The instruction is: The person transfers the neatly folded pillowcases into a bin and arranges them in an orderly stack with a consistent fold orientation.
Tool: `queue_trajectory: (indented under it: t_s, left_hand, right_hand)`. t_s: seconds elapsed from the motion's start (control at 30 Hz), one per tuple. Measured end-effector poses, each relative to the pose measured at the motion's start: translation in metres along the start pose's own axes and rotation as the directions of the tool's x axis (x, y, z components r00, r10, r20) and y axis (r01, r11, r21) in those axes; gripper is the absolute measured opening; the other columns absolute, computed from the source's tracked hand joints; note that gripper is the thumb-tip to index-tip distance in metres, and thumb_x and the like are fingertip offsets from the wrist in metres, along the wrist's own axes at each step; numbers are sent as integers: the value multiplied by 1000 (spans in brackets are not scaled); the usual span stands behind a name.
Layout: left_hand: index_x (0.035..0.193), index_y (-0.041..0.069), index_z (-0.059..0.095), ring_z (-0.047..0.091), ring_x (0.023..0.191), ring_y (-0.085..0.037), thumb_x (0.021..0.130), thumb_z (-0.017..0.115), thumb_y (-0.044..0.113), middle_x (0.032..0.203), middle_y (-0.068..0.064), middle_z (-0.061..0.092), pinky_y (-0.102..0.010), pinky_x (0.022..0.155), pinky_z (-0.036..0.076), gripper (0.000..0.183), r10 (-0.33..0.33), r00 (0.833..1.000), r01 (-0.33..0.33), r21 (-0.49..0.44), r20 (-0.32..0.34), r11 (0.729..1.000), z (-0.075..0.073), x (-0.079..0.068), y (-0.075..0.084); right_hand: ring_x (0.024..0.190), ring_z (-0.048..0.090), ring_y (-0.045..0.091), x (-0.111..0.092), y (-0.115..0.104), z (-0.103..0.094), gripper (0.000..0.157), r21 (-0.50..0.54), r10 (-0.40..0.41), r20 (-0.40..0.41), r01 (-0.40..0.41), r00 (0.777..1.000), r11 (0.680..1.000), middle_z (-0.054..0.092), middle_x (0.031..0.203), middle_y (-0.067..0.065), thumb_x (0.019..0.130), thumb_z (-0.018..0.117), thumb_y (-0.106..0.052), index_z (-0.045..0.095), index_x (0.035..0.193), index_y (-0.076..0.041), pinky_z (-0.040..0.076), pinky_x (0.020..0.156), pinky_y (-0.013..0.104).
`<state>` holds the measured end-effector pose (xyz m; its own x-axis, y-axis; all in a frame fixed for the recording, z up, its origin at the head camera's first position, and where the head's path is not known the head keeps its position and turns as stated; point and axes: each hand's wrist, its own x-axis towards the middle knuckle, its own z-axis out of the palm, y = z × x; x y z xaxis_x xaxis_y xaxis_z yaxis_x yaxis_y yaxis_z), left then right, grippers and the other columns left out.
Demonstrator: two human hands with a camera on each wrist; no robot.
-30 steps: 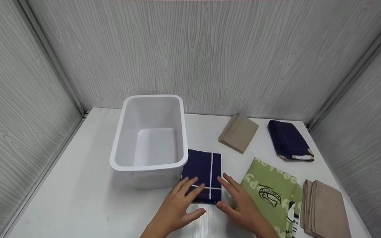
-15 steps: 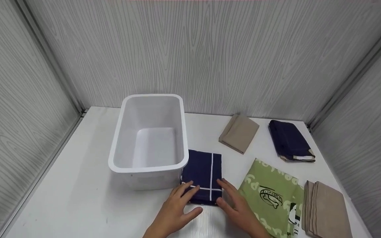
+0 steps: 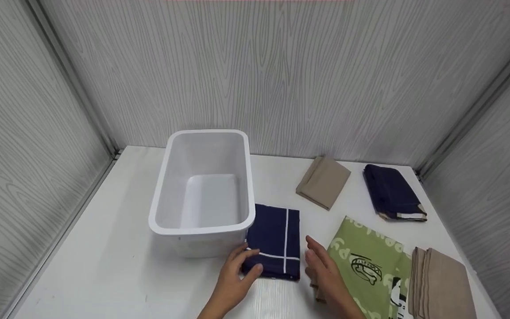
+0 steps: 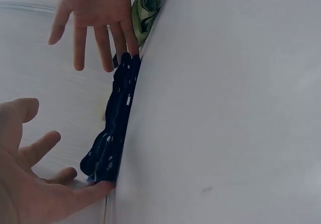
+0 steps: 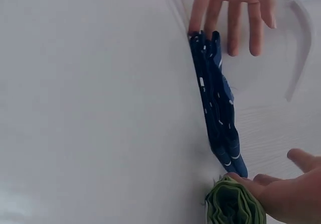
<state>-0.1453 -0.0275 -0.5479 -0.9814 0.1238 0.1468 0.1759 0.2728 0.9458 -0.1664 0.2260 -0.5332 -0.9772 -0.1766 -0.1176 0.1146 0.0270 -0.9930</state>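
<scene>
A folded navy cloth (image 3: 272, 241) with white lines lies on the table beside the white bin. My left hand (image 3: 232, 281) is at its left edge, fingers spread and fingertips touching the cloth's side, as the left wrist view shows near the left hand (image 4: 45, 179). On the other side, my right hand (image 3: 329, 279) stands with extended fingers between the navy cloth and a folded green printed cloth (image 3: 365, 266). In the right wrist view the right hand (image 5: 293, 191) has fingertips by the navy cloth's end, close to the rolled green edge (image 5: 233, 204). Neither hand grips anything.
A deep white bin (image 3: 202, 230) stands left of the navy cloth, with nothing inside. Behind lie a folded beige cloth (image 3: 324, 182) and another navy cloth (image 3: 393, 192). A stack of beige cloth (image 3: 444, 281) is at the right. Grey wood-grain panels (image 3: 255, 75) enclose the table.
My right hand has shifted from the navy cloth's right edge to the right, beside the green cloth. My left hand has drawn from over the cloth back to its lower left side.
</scene>
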Motion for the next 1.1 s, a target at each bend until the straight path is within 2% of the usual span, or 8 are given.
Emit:
queue_trajectory:
  t_s: [0.1,0.23,0.33,0.47,0.6,0.77,0.97,1.1]
  left_hand:
    - [129,2,61,34,142,-46,98,63,27,151,-26,36,-54,109,40,40,-63,998,62,-116,-8,991,0,2,5]
    - [130,0,59,28,145,-41,99,62,25,152,-23,35,-50,117,31,40,-189,982,181,-255,-6,950,-1,1,10]
    - [133,0,56,38,141,-39,99,59,26,153,-24,33,-49,112,39,42,-280,960,266,-332,7,905,-1,2,12]
    - [133,0,56,55,122,-27,100,57,27,153,-24,35,-43,98,50,43,-364,931,342,-377,12,861,-1,4,12]
    - [134,-1,55,59,115,-22,100,56,31,145,-22,46,-42,92,52,47,-395,918,379,-386,42,841,-2,5,12]
    - [142,-1,47,64,109,-24,101,53,36,131,-19,60,-42,89,54,55,-386,909,415,-423,156,806,-5,6,12]
    - [152,2,36,68,99,-19,101,52,37,118,-17,68,-38,85,55,63,-384,891,453,-435,241,778,-3,11,12]
    - [153,2,34,66,102,-20,102,52,34,124,-20,63,-39,89,55,63,-387,886,464,-475,257,748,-1,16,11]
  right_hand:
    - [147,18,47,1,-3,-4,66,103,67,21,-69,997,992,11,163,27,107,41,-41,19,159,-7,30,112,61]
    - [147,14,49,1,-5,-8,71,169,104,58,-113,993,979,6,162,30,106,38,-46,13,160,-7,28,113,62]
    - [146,14,50,2,-6,-10,71,192,110,62,-120,992,974,5,162,32,107,37,-46,12,160,-7,27,113,63]
    - [144,21,51,2,-7,-13,71,193,123,55,-131,991,972,7,162,32,106,37,-47,13,160,-9,32,113,59]
    - [141,34,48,3,-7,-15,71,195,141,50,-148,989,970,13,161,32,106,38,-49,15,160,-9,43,109,48]
    - [133,49,38,6,-8,-18,72,213,172,44,-177,984,961,25,157,32,105,39,-50,17,159,-8,50,100,38]
    - [122,56,29,9,-10,-21,74,254,198,49,-204,979,945,39,150,27,104,40,-52,17,160,-9,50,100,40]
    - [127,53,31,10,-8,-24,73,259,216,75,-228,974,938,35,154,26,104,40,-51,15,160,-11,50,100,43]
